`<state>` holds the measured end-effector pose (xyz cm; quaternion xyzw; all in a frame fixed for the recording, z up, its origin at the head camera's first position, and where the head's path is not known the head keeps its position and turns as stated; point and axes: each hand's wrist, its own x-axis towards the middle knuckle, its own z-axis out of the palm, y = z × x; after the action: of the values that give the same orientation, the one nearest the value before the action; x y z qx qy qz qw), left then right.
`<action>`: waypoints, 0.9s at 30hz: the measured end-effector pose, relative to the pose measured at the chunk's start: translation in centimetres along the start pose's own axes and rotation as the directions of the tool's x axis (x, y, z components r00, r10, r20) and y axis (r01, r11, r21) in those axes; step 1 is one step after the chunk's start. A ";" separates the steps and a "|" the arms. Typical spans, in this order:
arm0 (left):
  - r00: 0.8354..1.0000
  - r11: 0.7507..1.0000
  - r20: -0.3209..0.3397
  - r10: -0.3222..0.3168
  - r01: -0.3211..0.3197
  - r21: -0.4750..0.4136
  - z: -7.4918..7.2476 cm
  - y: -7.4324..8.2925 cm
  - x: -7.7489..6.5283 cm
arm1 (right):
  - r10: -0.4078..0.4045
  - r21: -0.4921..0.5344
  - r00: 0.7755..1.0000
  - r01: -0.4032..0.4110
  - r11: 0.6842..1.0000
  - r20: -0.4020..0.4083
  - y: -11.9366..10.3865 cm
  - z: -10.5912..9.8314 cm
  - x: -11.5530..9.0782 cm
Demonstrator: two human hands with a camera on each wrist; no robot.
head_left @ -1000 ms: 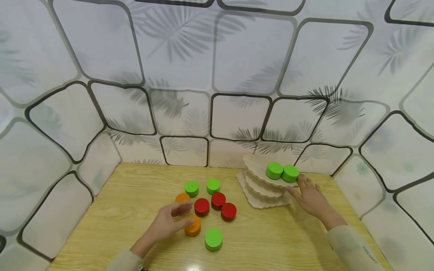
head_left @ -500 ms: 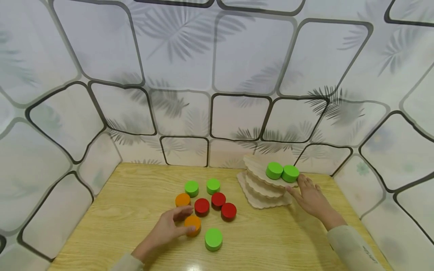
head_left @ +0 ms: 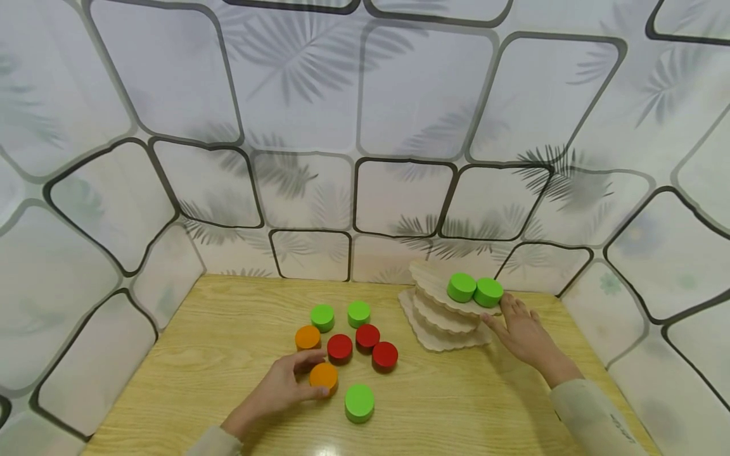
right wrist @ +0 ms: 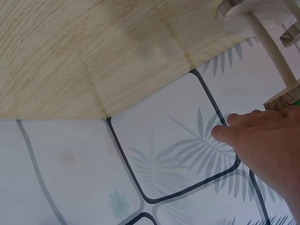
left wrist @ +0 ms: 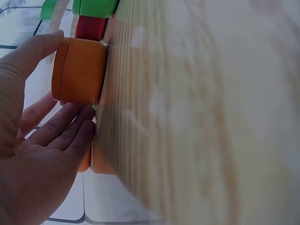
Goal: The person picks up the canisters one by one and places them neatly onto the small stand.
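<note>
Two green discs sit on the tiered stand touched by the outstretched right hand, while the half-open left hand curls round an orange disc.

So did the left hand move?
Yes: in the head view the left hand shifted slightly down, uncovering more of the far orange block, which stayed put.

Stands upright on the table as a short orange cylinder, flat on top with a thin line near its upper edge, between the thumb and fingers of the left hand. Rises farther right as a pale wooden stand of three scalloped tiers, bears two green cylinders side by side on top, meets the right hand at its right edge.
</note>
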<state>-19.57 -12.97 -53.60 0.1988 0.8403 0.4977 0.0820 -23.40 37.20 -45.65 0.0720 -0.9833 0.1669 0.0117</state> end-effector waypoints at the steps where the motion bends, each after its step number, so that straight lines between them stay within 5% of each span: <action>1: 1.000 1.000 0.003 0.000 0.000 0.001 0.0 0.0 0.0 | 0.000 0.000 1.000 0.000 1.000 0.001 0.0 0.0 0.0; 27: 0.999 0.998 0.021 -0.030 0.029 0.047 -0.3 0.1 0.0 | 0.011 -0.005 1.000 -0.011 1.000 0.007 0.1 0.1 0.0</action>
<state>-19.66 -13.19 -53.41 0.1935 0.8535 0.4745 0.0940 -23.46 37.31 -45.77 0.0671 -0.9841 0.1641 0.0078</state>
